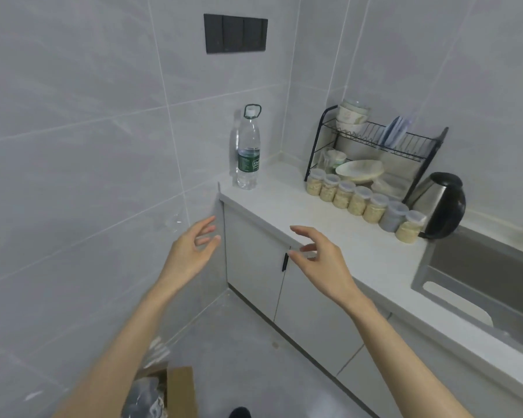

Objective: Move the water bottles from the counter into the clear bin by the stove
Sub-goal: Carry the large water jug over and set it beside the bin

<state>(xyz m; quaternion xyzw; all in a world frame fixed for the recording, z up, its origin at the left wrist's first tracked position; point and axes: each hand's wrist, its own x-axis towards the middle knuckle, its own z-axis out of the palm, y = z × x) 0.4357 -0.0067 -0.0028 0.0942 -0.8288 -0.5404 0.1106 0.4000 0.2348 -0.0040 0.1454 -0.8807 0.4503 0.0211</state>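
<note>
One clear water bottle (248,149) with a green label and a loop handle on its cap stands upright at the far left corner of the white counter (287,206), against the tiled wall. My left hand (191,251) hovers below and left of it, in front of the counter's end, fingers spread and holding nothing. My right hand (320,260) is raised at the counter's front edge, fingers apart and empty. Both hands are well short of the bottle. No clear bin or stove is in view.
A row of several lidded jars (363,203) lines the counter before a black dish rack (375,146) with bowls and plates. A kettle (438,203) stands by the steel sink (477,279). A cardboard box (169,393) sits on the floor by my left arm.
</note>
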